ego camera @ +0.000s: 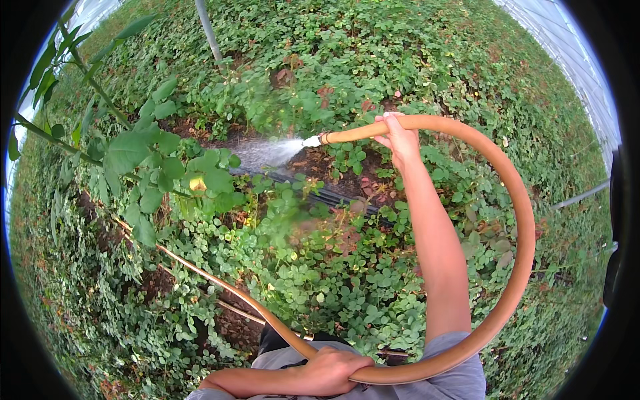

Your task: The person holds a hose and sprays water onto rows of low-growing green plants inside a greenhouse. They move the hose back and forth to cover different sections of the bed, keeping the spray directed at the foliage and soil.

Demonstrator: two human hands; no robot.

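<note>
My right hand (401, 137), on an outstretched arm, grips an orange garden hose (522, 220) a short way behind its end. A pale nozzle (312, 141) sits at the tip, and a fan of water (270, 152) sprays from it leftward over dark soil and leaves. From there the hose loops around to the right of my arm and back to my waist. Close against my body, my left hand (332, 371) is wrapped around the hose. Beyond that hand the hose trails off to the upper left among the plants.
Dense leafy bushes (350, 290) surround me. Black pipes (330, 197) run along the soil below the spray. A leafy branch (145, 150) juts in at the left. One grey post (209, 32) rises at the top; a metal bar (580, 195) is at the right. Canes (240, 312) lie low.
</note>
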